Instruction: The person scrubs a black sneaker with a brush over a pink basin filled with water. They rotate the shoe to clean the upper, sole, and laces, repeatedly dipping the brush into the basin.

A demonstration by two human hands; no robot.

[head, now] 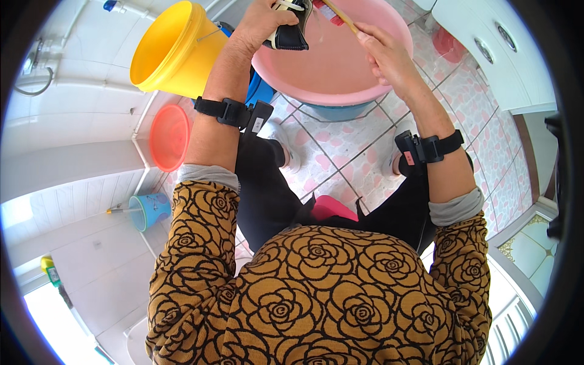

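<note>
My left hand (264, 22) grips a black shoe (292, 37) with a pale sole edge and white laces, held over the left rim of a large pink basin (315, 86). The shoe is partly cut off by the top of the picture. In my right hand (385, 57) is the wooden handle of a scrubbing brush (336, 11). Its red and white bristles are close to the shoe; whether they touch it I cannot tell. Cloudy water (328, 64) fills the lower part of the basin, which rests on a blue-grey base (342, 111).
A yellow bucket (178, 50) stands left of the basin beside a blue container (261, 89). Farther left are an orange-red basin (169, 137) and a light blue pail (149, 211). A white cabinet (492, 41) bounds the right. Patterned tiles (337, 150) cover the floor.
</note>
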